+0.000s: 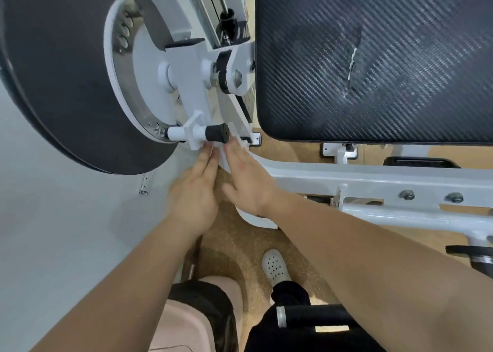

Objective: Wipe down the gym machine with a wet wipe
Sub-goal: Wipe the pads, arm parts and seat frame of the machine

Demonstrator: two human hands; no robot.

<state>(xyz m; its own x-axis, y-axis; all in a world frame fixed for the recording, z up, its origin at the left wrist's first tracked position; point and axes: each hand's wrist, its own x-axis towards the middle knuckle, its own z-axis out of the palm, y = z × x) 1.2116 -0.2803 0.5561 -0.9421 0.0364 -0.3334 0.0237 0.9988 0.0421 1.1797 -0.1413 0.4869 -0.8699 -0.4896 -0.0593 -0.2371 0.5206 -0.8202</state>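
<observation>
Hands both low at the black-capped pin [217,133], just beneath it. Left hand [194,194] lies flat, fingers straight and together, tips touching the white bracket [194,127] that carries the pin. Right hand [249,183] is also flat with straight fingers, tips just right of the pin's cap. Wet wipe [223,155] shows as a pale, half-transparent strip between the two sets of fingertips, directly under the pin (blur hides which hand presses it, and whether either pinches it). Neither hand looks curled round anything. Risks, as judged: the wipe is thin and held only by flat fingers, so it could slide off the narrow bracket edge to the cork floor [232,245] below the pin and pick up grit. Bracket corners could snag and tear it. Fingers sit close to the gap between the pin and the big dark disc [66,71] to its left; if that disc swings, a pinch seems possible. Seat pad [373,58], up and right of the pin, has a tear where a dragged wipe might catch.
</observation>
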